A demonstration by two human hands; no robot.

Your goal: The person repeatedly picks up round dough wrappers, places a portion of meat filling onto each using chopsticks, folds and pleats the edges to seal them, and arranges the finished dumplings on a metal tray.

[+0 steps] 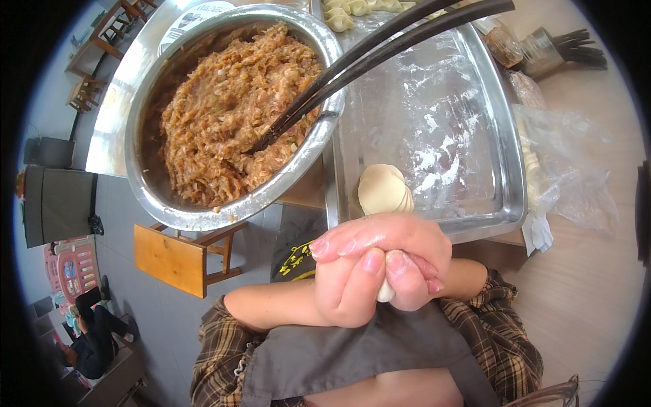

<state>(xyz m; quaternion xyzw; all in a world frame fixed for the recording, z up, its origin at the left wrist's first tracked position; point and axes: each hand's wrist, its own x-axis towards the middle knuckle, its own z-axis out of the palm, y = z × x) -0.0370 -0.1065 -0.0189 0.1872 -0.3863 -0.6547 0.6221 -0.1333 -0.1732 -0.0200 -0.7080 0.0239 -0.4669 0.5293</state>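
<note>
My left hand (pixel 338 292) and my right hand (pixel 424 280) are pressed together in front of my chest, fingers overlapping. Between the two thumbs a small pale bit of dough (pixel 385 291), apparently a dumpling, pokes out; the hands hide everything else of it. Just beyond the fingers, a stack of round dumpling wrappers (pixel 382 188) lies at the near left corner of a metal tray (pixel 432 127) dusted with flour. To the left, a steel bowl (pixel 208 220) holds minced filling (pixel 229 112). Two dark chopsticks (pixel 356 76) stand slanted in the filling, reaching over the tray.
Several folded dumplings (pixel 351 10) sit at the tray's far end. Right of the tray are a plastic bag (pixel 569 168), a jar (pixel 503 46) and a holder with dark chopsticks (pixel 541 51). A wooden stool (pixel 170 259) stands on the floor at left; a person (pixel 94 336) sits beyond.
</note>
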